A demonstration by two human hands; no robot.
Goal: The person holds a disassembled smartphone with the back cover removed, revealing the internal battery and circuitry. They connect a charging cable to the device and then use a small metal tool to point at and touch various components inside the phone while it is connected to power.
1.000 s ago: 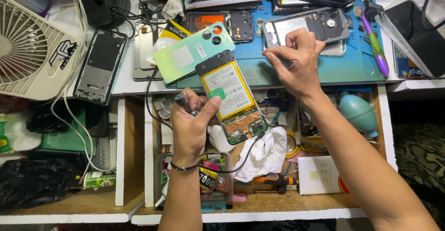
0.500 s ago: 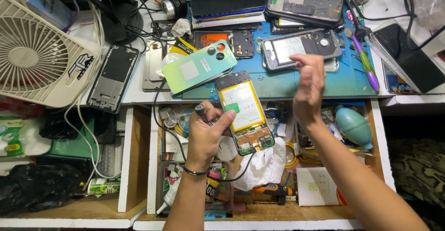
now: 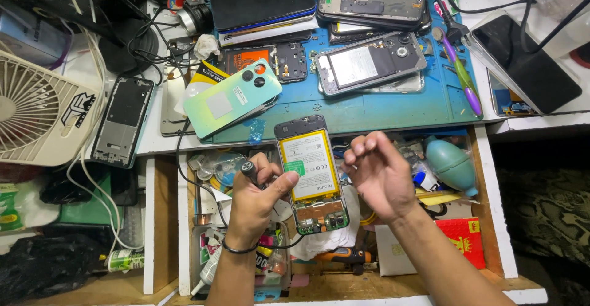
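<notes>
Opened phone [image 3: 310, 183], back removed, battery up: propped over the drawer at the blue mat's [image 3: 381, 109] front edge. Left hand [image 3: 255, 198] grasps a black-handled screwdriver [image 3: 251, 172], thumb steadying the phone's side. Right hand [image 3: 378, 174] loosely curled beside it; contents indiscernible.

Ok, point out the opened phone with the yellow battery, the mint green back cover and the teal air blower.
opened phone [image 3: 309, 180], head view, on its yellow battery
mint green back cover [image 3: 230, 104], head view, on its middle
teal air blower [image 3: 450, 163], head view, on its bulb

left hand [image 3: 255, 198] gripping, right hand [image 3: 378, 177] seemingly loosely curled.
</notes>
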